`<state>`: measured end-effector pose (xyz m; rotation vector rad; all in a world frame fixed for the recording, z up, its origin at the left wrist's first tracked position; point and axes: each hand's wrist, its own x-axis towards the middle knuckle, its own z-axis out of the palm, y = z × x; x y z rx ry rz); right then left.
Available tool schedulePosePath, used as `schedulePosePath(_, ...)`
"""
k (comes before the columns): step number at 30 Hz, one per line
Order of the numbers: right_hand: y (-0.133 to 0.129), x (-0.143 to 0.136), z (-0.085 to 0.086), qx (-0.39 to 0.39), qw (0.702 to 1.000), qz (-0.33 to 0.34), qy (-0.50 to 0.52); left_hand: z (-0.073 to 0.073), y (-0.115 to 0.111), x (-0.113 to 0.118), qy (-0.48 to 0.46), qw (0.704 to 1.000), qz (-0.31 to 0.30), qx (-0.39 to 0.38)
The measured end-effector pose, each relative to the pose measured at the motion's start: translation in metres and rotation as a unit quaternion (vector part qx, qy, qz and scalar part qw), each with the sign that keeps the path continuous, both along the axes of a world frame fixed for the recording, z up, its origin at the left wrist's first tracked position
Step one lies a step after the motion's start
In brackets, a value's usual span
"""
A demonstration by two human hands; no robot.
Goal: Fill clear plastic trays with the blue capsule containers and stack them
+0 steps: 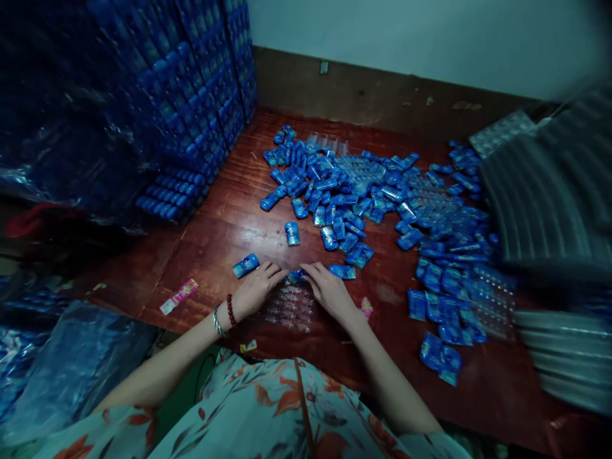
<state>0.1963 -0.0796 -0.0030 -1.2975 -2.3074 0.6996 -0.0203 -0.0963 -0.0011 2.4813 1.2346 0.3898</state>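
A small blue pack [296, 276] lies between my two hands at the far end of a clear moulded plastic tray [289, 311]. My left hand [262, 287], with a red bead bracelet and a silver bangle at the wrist, has its fingers closed at the pack's left end. At the other end, the bent fingers of my right hand [329, 292] press on it. The fingers partly cover this pack. Just beyond my left fingers is another blue pack [245, 265]. One more blue pack [342, 272] rests beside my right hand.
A heap of blue packs [329, 185] spreads over the wooden table [210, 261], mixed with clear trays [361, 172]. Wrapped blue packs [191, 95] are stacked high at left. Stacks of clear trays [549, 191] stand at right. A pink wrapper strip [178, 296] lies near the front edge.
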Motion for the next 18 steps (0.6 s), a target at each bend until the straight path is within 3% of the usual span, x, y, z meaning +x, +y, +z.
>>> schedulePosePath(3,-0.004,0.004,0.01,0.022,0.998,-0.028,-0.043,-0.002,-0.001,0.0,0.004,1.0,0.001,0.006)
schedulePosePath(6,-0.006,0.005,0.01,-0.026,0.996,-0.077,0.043,-0.001,-0.001,0.0,0.003,1.0,0.002,0.001)
schedulePosePath(10,-0.008,0.01,0.004,-0.12,0.989,-0.028,0.088,0.001,0.0,0.0,0.003,1.0,0.0,-0.01)
schedulePosePath(14,-0.015,0.01,0.002,-0.078,0.997,0.005,0.005,0.0,0.0,0.0,0.002,1.0,0.002,-0.004)
schedulePosePath(18,-0.019,-0.001,0.006,-0.015,0.987,-0.006,-0.163,0.0,0.0,0.001,-0.004,1.0,0.005,-0.005)
